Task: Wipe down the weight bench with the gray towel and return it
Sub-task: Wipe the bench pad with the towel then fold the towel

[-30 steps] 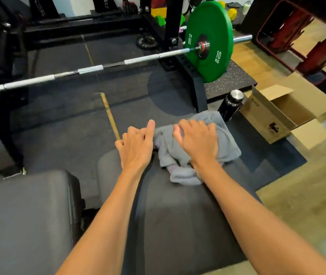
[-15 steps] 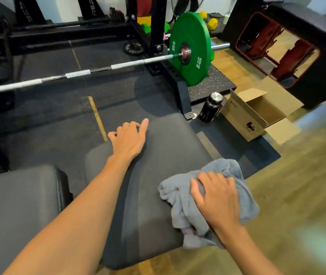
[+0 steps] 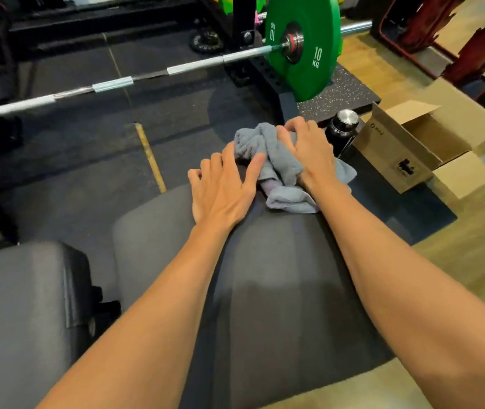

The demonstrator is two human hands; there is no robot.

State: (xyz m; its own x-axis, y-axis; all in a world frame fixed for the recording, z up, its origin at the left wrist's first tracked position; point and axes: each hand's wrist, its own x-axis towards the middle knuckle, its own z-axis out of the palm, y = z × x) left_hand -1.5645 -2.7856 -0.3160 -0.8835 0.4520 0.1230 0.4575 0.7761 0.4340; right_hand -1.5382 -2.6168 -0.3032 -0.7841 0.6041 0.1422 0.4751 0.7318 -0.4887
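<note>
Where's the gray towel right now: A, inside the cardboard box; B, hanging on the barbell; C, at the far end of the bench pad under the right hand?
C: the right hand grips the gray towel at the far end of the bench pad.

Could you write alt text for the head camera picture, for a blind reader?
A person's right hand grips a crumpled gray towel on the far end of a dark weight bench, left hand flat beside it. Behind: a barbell with a green plate.

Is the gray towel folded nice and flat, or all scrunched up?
Scrunched up. The gray towel sits in lumpy wrinkles on the bench pad, gripped by the right hand.
</note>
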